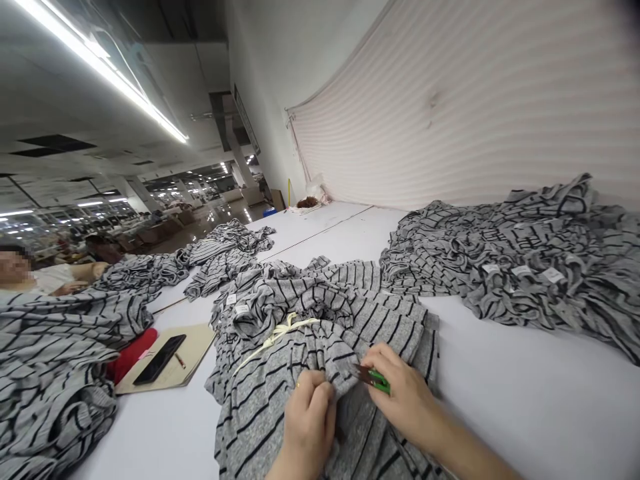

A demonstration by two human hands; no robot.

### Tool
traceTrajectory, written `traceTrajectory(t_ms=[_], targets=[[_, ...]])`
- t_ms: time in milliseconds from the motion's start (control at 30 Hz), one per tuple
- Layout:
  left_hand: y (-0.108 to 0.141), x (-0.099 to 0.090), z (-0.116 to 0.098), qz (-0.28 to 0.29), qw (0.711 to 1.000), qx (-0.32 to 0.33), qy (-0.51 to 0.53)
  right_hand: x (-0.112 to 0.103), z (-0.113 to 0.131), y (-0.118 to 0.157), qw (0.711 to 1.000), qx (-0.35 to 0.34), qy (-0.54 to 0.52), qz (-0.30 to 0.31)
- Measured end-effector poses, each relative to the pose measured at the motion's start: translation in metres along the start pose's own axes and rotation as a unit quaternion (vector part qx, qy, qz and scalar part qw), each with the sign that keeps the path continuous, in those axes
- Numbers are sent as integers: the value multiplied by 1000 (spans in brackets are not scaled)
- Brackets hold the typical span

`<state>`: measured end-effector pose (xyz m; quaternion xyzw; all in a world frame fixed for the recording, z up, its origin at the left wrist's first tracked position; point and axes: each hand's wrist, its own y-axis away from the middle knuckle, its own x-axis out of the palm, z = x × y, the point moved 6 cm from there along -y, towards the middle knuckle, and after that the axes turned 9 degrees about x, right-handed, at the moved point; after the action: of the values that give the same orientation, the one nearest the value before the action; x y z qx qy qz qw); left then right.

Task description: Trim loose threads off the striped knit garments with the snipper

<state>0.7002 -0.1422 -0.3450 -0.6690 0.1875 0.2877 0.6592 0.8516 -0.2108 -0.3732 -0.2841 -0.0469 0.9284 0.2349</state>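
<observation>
White worktable [500, 393] bears striped garment heaps [450, 253], finished or not unclear; left hand [310, 413] pinches one unfinished-looking grey shirt [265, 407], right hand [400, 393] closed around green-handled thread snips [379, 381]

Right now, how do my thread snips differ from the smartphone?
The thread snips have a green handle; the smartphone is black. The thread snips are in your right hand; the smartphone lies on the tan pad. The thread snips look smaller than the smartphone.
</observation>
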Motion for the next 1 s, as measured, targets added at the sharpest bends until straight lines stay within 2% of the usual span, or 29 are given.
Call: traceTrajectory(t_ms=[100,167,433,767,900,1000], targets=[[-1,-4,-1,-7,1000,12,8,-5,9,1,996,30,-30,77],[-1,-4,-1,-3,1000,23,12,-7,14,0,995,23,-28,94],[1,-3,1,14,999,20,26,2,23,-11,995,1,-32,96],[2,-5,2,22,999,29,25,1,26,-15,995,-20,-40,93],[2,-8,3,14,999,33,22,-1,15,-17,996,11,-64,64],[1,-8,2,10,999,40,24,3,7,-20,990,65,-99,74]])
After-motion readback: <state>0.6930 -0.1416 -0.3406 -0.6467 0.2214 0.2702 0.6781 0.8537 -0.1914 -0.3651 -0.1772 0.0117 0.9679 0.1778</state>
